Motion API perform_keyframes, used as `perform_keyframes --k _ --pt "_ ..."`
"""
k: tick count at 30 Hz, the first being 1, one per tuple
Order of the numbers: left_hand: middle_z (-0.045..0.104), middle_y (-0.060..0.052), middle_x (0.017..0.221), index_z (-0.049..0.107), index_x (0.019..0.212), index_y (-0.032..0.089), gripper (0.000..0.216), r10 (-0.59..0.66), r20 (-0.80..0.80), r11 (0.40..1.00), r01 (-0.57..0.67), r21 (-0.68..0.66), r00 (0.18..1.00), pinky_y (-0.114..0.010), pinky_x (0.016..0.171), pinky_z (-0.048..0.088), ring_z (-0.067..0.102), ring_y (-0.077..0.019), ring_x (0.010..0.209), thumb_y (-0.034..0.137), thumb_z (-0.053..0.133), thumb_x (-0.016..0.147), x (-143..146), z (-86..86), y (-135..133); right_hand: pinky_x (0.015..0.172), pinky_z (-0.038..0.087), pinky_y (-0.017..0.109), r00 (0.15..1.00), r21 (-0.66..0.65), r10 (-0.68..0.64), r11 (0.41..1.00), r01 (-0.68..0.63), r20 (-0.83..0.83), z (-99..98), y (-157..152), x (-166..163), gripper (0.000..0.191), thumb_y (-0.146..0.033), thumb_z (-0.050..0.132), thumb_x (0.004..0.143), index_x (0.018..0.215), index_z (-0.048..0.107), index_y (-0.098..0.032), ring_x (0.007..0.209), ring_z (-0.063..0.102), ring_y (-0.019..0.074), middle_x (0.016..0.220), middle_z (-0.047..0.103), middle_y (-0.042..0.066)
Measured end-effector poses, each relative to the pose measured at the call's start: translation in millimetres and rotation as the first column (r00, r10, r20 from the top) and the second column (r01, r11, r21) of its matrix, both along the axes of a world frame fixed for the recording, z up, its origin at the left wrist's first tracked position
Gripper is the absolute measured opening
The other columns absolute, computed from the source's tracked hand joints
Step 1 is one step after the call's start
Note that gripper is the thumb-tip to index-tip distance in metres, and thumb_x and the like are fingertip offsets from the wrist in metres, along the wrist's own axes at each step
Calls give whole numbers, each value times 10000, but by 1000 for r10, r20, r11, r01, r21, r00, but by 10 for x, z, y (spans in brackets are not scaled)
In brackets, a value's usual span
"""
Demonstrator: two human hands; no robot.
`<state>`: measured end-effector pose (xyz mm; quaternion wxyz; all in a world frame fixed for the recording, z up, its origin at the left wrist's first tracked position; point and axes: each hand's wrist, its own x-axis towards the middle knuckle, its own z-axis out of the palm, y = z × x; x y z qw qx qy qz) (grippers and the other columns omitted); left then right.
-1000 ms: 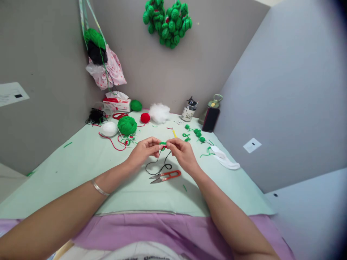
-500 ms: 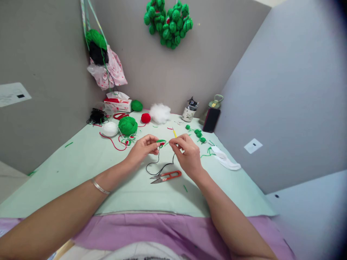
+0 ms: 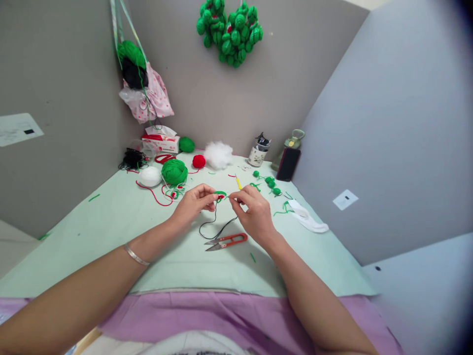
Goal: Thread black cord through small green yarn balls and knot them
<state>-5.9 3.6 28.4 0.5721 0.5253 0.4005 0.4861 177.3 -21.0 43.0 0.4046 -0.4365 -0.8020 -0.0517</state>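
Between the thumb and fingers of my left hand (image 3: 197, 201) is a small crocheted piece (image 3: 220, 194), green along its top edge with red below. My right hand (image 3: 253, 209) is close by on the right, its fingertips pinched at a thin, light-coloured thing too fine to name. Black yarn (image 3: 216, 237) hangs from the piece, loops on the table and rises toward my right hand. Beneath the hands lie thread snips (image 3: 226, 241) with orange handles, blades pointing left. A yellow-handled tool (image 3: 238, 183) rests just behind my right hand.
Behind my left hand are a green yarn ball (image 3: 174, 171), a white ball (image 3: 150, 176) and a red ball (image 3: 198, 161). White stuffing (image 3: 218, 155), a pen cup (image 3: 258, 154) and a phone (image 3: 288, 164) stand along the back. Small green crocheted balls (image 3: 271, 182) and white fabric (image 3: 308, 217) lie right.
My right hand has shifted slightly, its fingertips turning a little beside the piece. The crocheted piece stays in my left hand, showing a bit more of its green edge.
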Motion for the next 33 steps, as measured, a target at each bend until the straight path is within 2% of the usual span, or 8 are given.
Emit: perform_keyframes --k 5,10,14,22,27,29,30,33 --pt "617 20 641 583 800 184 258 1 -47 999 1 44 999 -274 625 454 585 -130 596 379 736 729 -3 -13 -4 680 407 274 998 37 -12 999 10 65 -23 -1 -12 186 -173 481 932 832 635 -200 738 523 159 753 559 37" --pt "592 22 673 585 791 174 264 30 -125 982 -6 188 992 -256 615 449 568 -120 613 388 730 736 -8 -63 -6 652 393 267 990 97 -60 994 48 129 -49 -3 -40 198 -165 472 931 807 624 -190 707 497 156 734 547 35" --pt "586 14 688 587 795 166 259 53 -152 975 -19 223 987 -251 600 444 567 -124 627 385 718 749 8 -103 -24 661 398 266 993 73 -58 996 50 107 -59 -12 -66 192 -162 470 931 805 613 -190 714 500 157 736 548 35" --pt "577 11 728 589 837 166 207 26 -160 954 23 299 987 -243 619 438 539 -115 658 351 675 801 38 -102 -110 659 426 258 984 -176 65 980 -94 -164 -96 -3 -101 101 -225 519 926 876 603 -198 707 529 141 787 590 25" --pt "596 4 781 601 883 173 187 42 -172 932 24 362 984 -246 644 441 557 -116 678 340 658 822 0 -48 -96 707 425 273 937 -277 50 948 -154 -347 -1 63 -7 233 -333 489 948 883 659 -188 830 562 160 886 629 53" --pt "602 4 772 614 902 174 178 -20 -184 934 84 347 983 -246 642 437 556 -116 672 326 660 822 -2 -54 -94 721 417 278 909 -364 51 906 -217 -415 27 94 35 250 -356 516 927 879 689 -183 872 563 169 914 647 58" --pt "604 6 754 619 911 175 177 -53 -190 937 115 331 980 -246 639 432 554 -116 664 320 662 821 1 -62 -93 711 411 276 884 -436 57 854 -283 -463 31 109 50 245 -370 546 906 867 698 -181 849 560 165 895 654 51" --pt "585 21 680 622 917 175 185 -122 -194 945 174 278 973 -245 631 422 551 -118 645 313 678 808 12 -88 -84 646 383 263 780 -598 18 631 -494 -626 13 135 65 208 -377 664 805 792 701 -172 694 509 125 758 643 13"
